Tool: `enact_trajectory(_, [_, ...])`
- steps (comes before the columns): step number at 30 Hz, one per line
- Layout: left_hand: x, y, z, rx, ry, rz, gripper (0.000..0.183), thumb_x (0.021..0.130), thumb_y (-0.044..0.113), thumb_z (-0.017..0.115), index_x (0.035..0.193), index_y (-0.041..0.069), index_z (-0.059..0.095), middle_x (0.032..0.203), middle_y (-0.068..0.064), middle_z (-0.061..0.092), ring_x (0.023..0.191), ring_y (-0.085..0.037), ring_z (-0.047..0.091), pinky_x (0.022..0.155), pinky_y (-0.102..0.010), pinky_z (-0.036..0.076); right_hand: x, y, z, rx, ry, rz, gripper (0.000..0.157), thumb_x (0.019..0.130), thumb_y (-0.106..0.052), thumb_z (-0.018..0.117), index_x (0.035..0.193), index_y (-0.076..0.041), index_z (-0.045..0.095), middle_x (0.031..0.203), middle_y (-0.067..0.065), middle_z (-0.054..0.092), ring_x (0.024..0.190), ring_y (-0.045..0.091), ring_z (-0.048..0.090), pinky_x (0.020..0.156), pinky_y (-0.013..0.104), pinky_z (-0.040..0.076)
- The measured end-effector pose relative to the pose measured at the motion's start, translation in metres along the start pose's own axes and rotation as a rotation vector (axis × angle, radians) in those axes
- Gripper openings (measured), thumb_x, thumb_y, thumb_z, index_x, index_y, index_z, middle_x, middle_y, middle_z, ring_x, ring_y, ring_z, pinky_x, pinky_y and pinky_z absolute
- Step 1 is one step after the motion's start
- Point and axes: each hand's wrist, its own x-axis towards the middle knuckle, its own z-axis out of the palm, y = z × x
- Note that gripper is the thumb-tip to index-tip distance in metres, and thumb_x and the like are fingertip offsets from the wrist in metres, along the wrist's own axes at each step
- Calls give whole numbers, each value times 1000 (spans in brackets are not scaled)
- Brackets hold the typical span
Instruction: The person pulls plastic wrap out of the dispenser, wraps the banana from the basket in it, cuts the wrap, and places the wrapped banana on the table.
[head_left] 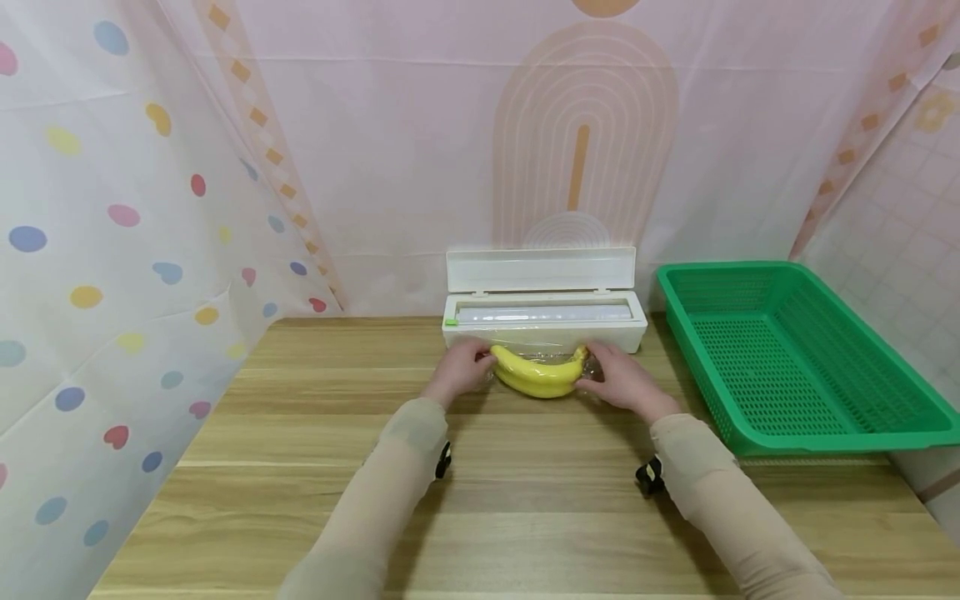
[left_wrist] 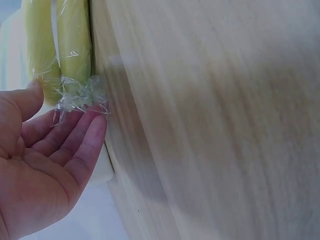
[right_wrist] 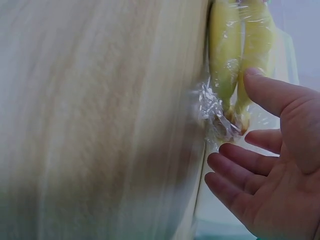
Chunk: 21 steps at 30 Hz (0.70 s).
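Two yellow bananas, side by side and wrapped in clear cling film, are held close in front of a white cling film dispenser. My left hand holds their left end, thumb on the peel and curled fingers at the bunched film. At the stem end, my right hand has its thumb on one banana and its bent fingers by the crumpled wrap. Film stretches between the bananas and the dispenser, whose lid stands raised over the roll.
A green plastic basket stands at the right of the wooden table. Patterned curtains hang behind and on both sides. A small green piece sits at the dispenser's left front edge.
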Motion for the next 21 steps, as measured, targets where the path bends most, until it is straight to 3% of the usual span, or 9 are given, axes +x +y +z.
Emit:
enact_trajectory(4, [-3, 2, -4, -2, -16, -1, 22, 99, 16, 61, 113, 1, 69, 99, -10, 68, 89, -22, 60, 86, -40, 52, -2, 1, -3, 2, 22, -30, 68, 90, -24, 74, 142, 8, 44, 139, 31, 47, 128, 47, 45, 109, 57, 35])
enact_trajectory(12, [-12, -1, -15, 85, -43, 14, 19, 99, 22, 61, 92, 5, 66, 89, -8, 66, 83, -23, 61, 80, -41, 53, -8, -4, -11, 11, 56, -18, 63, 90, -26, 73, 141, 1, 48, 139, 27, 49, 127, 45, 47, 107, 59, 36])
enact_trajectory(21, [-26, -1, -34, 236, -87, 56, 32, 97, 21, 64, 119, -2, 64, 111, -17, 67, 104, -33, 63, 93, -48, 50, -13, -16, -16, 23, 167, -57, 48, 90, -21, 73, 131, 0, 60, 127, 23, 59, 117, 40, 54, 101, 58, 43])
